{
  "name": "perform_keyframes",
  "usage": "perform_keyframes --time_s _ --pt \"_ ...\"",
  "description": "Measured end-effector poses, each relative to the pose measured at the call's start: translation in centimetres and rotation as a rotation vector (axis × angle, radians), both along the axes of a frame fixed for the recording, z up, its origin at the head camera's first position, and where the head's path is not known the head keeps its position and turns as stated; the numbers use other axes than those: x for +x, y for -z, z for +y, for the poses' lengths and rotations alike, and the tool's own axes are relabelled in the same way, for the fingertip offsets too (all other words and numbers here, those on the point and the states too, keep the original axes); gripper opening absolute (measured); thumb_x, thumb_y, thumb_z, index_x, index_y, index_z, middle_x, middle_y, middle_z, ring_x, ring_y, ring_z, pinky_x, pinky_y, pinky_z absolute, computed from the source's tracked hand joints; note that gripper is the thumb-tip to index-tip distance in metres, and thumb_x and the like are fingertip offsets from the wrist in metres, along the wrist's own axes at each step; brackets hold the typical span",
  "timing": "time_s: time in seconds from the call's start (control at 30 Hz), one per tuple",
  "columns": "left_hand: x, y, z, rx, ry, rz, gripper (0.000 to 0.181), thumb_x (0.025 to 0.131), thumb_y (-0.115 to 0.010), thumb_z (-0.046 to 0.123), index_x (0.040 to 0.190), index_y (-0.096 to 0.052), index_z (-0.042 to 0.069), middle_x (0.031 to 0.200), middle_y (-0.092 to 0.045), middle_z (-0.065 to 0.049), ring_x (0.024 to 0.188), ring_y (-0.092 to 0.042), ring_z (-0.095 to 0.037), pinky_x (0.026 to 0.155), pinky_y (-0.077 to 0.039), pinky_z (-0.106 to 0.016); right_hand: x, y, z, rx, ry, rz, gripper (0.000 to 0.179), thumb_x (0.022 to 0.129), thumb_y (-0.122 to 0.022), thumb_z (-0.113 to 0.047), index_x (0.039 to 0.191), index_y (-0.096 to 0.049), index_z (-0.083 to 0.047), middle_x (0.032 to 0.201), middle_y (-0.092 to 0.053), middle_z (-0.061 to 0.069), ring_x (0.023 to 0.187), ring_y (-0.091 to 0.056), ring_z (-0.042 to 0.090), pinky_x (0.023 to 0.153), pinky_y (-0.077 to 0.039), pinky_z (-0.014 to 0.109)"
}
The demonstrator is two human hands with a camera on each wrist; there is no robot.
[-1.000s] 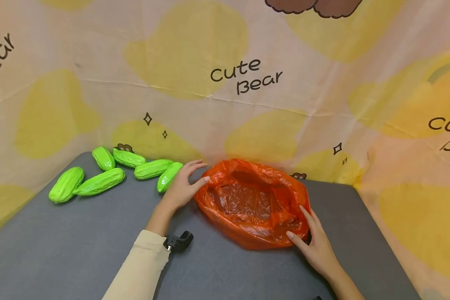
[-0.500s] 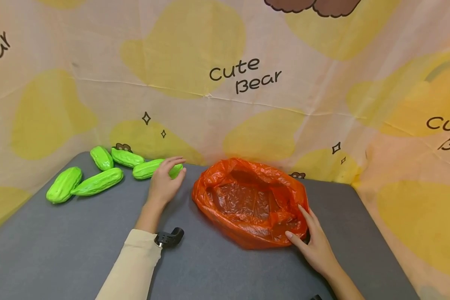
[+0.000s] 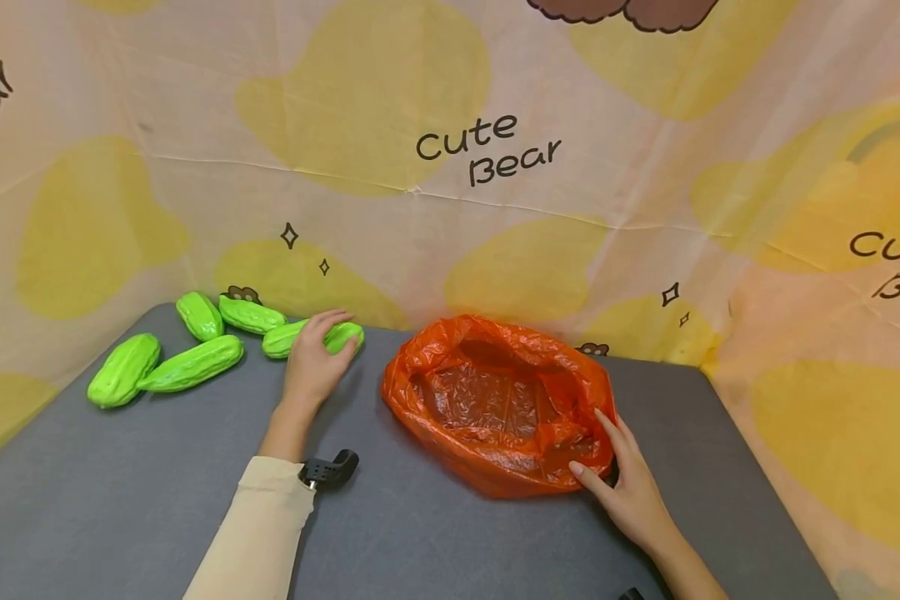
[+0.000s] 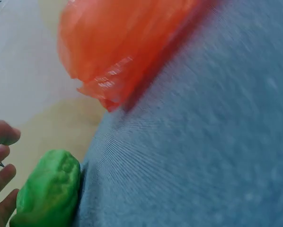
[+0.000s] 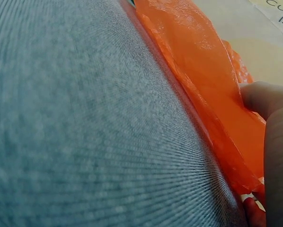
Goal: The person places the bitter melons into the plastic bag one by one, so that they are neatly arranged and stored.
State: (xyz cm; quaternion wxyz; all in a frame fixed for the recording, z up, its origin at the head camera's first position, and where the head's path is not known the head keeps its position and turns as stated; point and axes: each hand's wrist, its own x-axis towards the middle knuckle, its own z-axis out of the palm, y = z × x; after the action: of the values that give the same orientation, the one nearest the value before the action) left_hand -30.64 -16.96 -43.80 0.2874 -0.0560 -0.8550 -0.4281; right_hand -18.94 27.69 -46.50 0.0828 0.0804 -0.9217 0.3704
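Note:
An orange-red plastic bag (image 3: 465, 462) lies with its mouth spread wide on the grey table (image 3: 412, 542). My right hand (image 3: 633, 492) holds the bag's right rim, thumb and fingers on either side of the film; part of that hand is hidden in the right wrist view. Over the rightmost green bitter gourd (image 3: 347, 336) is my left hand (image 3: 311, 362), fingers spread and reaching past its far side. The left wrist view shows those fingertips (image 4: 8, 175) beside the gourd, some of them right at its surface.
Several more bitter gourds lie along the table's back left, among them one partly behind the left hand (image 3: 277, 341), a long one (image 3: 195, 364) and a thick one (image 3: 123, 371). A printed cloth (image 3: 360, 192) rises behind the table.
My left hand has let go of the bag's left rim and moved left to the rightmost bitter gourd. My right hand has stayed at the bag's right rim.

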Motion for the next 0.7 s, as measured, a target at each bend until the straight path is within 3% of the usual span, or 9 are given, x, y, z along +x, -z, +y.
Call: perform_keyframes --time_s 0.13,0.53,0.7 --pt "0.1 0.4 -0.1 0.013 -0.023 0.009 0.036 0.087 -0.075 0.008 0.122 -0.071 0.003 0.132 -0.065 -0.018 0.127 -0.059 -0.038 0.110 -0.043 -0.053 0.1 0.1 0.1 0.002 -0.002 -0.005 0.083 0.091 -0.075 -0.034 0.160 -0.030 -0.022 0.164 -0.021 0.027 0.147 -0.027 0.054 0.106 -0.027 0.080" --pt "-0.5 0.9 -0.1 0.002 -0.026 -0.077 0.040 0.089 -0.075 0.012 0.127 -0.068 0.005 0.133 -0.064 -0.018 0.129 -0.056 -0.037 0.112 -0.042 -0.052 -0.2 -0.5 0.1 -0.025 -0.010 0.001 0.082 0.091 -0.075 -0.031 0.160 -0.031 -0.021 0.165 -0.020 0.025 0.148 -0.026 0.053 0.107 -0.026 0.080" --pt "-0.4 1.4 -0.2 0.005 -0.039 -0.106 0.036 0.087 -0.077 0.011 0.122 -0.071 0.004 0.131 -0.065 -0.020 0.128 -0.057 -0.038 0.111 -0.043 -0.053 -0.1 -0.4 0.0 -0.021 -0.012 -0.017 0.082 0.091 -0.075 -0.032 0.160 -0.031 -0.021 0.166 -0.019 0.026 0.148 -0.025 0.053 0.107 -0.026 0.080"
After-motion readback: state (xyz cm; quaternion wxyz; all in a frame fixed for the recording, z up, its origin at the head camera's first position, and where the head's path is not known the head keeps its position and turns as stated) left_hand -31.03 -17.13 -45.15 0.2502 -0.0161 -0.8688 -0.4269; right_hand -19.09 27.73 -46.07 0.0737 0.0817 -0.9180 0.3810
